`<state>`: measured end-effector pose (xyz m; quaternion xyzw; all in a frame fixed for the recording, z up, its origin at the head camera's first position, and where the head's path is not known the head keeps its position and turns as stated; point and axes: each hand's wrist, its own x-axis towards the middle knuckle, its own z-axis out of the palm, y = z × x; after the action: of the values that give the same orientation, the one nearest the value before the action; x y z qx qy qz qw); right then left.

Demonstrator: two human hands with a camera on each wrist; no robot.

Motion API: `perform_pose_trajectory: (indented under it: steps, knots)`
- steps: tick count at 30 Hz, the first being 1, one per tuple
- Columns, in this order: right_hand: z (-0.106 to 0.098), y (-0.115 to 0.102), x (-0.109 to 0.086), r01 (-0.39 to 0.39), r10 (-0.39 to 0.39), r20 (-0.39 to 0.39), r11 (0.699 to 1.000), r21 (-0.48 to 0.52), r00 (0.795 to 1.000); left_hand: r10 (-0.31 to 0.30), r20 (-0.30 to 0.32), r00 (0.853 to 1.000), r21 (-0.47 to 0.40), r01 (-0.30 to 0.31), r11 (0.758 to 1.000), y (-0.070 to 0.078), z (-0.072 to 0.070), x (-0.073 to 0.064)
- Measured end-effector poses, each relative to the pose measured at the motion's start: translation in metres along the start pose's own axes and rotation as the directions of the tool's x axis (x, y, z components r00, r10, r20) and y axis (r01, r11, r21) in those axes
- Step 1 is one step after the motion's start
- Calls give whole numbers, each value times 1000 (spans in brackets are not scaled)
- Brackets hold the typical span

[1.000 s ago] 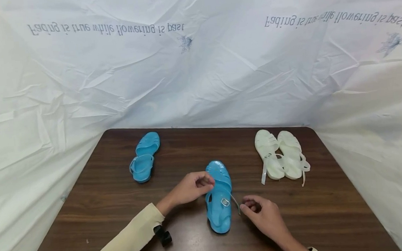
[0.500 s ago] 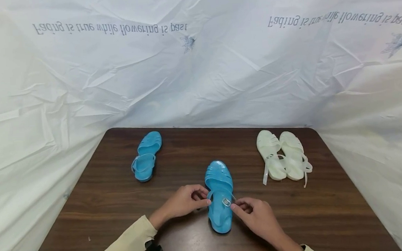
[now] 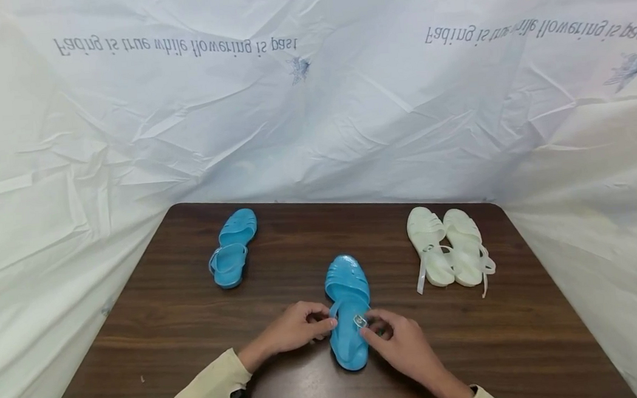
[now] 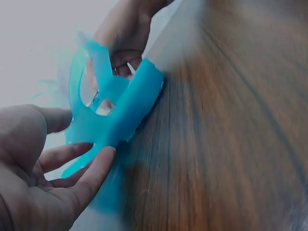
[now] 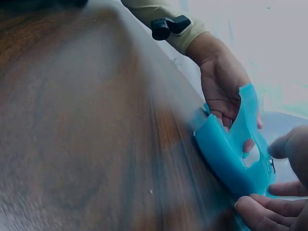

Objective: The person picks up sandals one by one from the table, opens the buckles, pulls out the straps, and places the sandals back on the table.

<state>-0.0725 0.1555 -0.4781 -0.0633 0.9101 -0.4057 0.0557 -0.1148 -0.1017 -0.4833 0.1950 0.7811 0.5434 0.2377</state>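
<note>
A blue jelly sandal point(image 3: 347, 282) lies at the middle of the table, toe pointing away. My left hand point(image 3: 293, 329) holds its left side, thumb and fingers at the side strap. From the right, my right hand point(image 3: 406, 346) pinches the strap end by the silver buckle point(image 3: 360, 321). In the left wrist view, my left hand point(image 4: 29, 168) has spread fingers against the side of the sandal point(image 4: 110, 125). The right wrist view has the fingers of my right hand point(image 5: 284, 192) along the other side of the sandal point(image 5: 226, 159); the thumb sits near the buckle.
Another blue sandal point(image 3: 229, 262) lies at the back left of the dark wooden table point(image 3: 157, 330). A pair of white sandals point(image 3: 427, 241) with loose straps stands at the back right. White sheeting point(image 3: 314, 132) hangs behind and at both sides.
My left hand has come down from the sandal's front straps to its left side. The right hand has moved left, from the loose strap end to the buckle.
</note>
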Motion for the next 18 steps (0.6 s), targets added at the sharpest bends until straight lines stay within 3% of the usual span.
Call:
perform_pose_trajectory:
  steps: [4, 8, 18]
  knots:
    - [1, 1, 0, 45, -45, 22, 999, -12, 999, -18, 0, 1000, -131, 17, 991, 0, 4, -2]
    - [1, 0, 0, 39, -39, 28, 999, -23, 999, -22, -1, 1000, -236, 21, 972, 2, 7, -2]
    - [0, -1, 0, 40, -43, 56, 997, 60, 997, -31, -27, 999, -284, 22, 959, 10, 10, -5]
